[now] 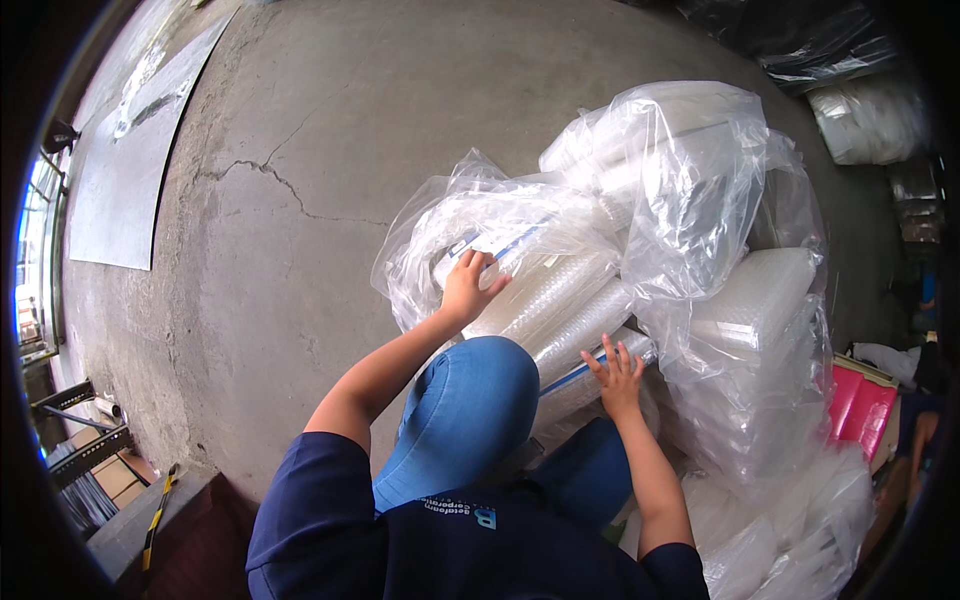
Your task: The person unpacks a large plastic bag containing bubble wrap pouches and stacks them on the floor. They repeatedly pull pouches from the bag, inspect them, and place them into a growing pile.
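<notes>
In the head view, we look down at the person's two bare hands over bubble-wrap rolls [550, 300], which lie in front of the knees, partly inside a clear plastic bag [540, 205]. The left hand [470, 287] is on the upper roll, near a blue-and-white strip [515, 242]; its fingers are bent, and we cannot tell whether they pinch the plastic. The right hand [620, 385] is spread and grasps nothing, at the lower roll with a blue stripe [575, 377]. To the right, we see a bigger clear bag [700, 190] of bubble wrap on the concrete floor [300, 120].
</notes>
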A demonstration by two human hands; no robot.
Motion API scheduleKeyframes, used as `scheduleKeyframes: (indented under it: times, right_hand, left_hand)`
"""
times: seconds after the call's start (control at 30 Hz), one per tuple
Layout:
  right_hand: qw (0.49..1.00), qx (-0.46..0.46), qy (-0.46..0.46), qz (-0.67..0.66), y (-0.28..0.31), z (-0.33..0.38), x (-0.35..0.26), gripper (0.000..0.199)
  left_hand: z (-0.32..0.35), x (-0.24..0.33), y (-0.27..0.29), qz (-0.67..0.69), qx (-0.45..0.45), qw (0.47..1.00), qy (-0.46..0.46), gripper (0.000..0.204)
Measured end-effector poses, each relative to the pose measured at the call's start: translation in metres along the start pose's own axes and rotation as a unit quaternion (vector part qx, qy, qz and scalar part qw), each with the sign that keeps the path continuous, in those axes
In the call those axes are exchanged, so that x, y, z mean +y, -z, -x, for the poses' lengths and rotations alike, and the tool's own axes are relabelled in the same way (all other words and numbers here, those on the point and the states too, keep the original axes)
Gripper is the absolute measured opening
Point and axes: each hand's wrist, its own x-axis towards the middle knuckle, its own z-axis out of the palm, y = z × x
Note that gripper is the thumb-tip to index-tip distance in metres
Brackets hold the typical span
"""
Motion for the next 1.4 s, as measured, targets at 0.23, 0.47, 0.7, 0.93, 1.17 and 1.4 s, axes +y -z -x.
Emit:
scheduleKeyframes:
  times: [0.23,0.47,0.7,0.93,1.17,1.4]
  right_hand:
    - [1.000,-0.016,-0.001,-0.004,0.002,-0.004,-0.001,0.065]
    - [1.000,-0.008,-0.002,-0.006,0.005,-0.022,-0.005,0.078]
    - [0.996,-0.084,0.005,0.041,0.028,-0.024,-0.009,0.081]
    - [0.973,-0.214,0.045,0.073,0.049,-0.054,-0.020,0.090]
    - [0.955,-0.184,-0.049,-0.226,0.062,-0.080,-0.016,0.082]
    - [0.966,-0.151,-0.115,-0.177,0.057,-0.081,-0.035,0.054]
  left_hand:
    - [-0.042,0.014,0.050,-0.107,-0.238,0.965,-0.027,0.073]
    - [-0.039,0.048,0.028,-0.344,-0.153,0.925,-0.057,0.057]
    - [-0.009,0.064,0.021,-0.306,-0.279,0.894,-0.173,0.103]
    - [-0.003,0.027,-0.003,-0.380,-0.133,0.898,-0.177,0.100]
    - [-0.009,0.054,-0.005,-0.365,-0.192,0.907,-0.082,0.103]
    - [-0.018,0.078,0.004,-0.312,-0.255,0.913,-0.058,0.090]
